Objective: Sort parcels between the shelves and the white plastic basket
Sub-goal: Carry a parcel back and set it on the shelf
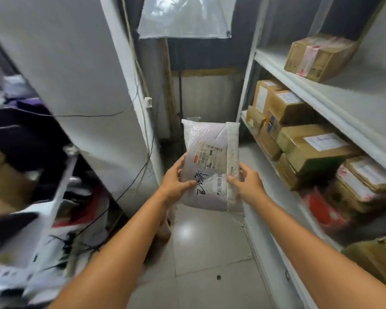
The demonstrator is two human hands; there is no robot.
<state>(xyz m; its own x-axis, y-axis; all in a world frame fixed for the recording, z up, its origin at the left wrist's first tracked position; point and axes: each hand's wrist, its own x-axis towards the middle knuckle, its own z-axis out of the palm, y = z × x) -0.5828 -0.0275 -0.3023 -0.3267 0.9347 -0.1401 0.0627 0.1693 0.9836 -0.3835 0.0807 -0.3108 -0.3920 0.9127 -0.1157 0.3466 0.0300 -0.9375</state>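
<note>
We see the parcel (211, 163) upright, long axis vert., gripped by left hand (176, 181) & right hand (245, 180) (near bottom end); shelves (299, 85) nearer right.

Soft, rather dim light fills the room, with one bright glare spot on the floor tiles (201, 248). Motion blur smears the shelves (56, 197) on the left. Wide-angle distortion bends the edges, and the cardboard boxes (310, 150) look soft.

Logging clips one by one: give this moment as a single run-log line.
phase: parcel held | left hand: grips white bubble-wrap parcel | right hand: grips it | place: aisle beside white shelves
</note>
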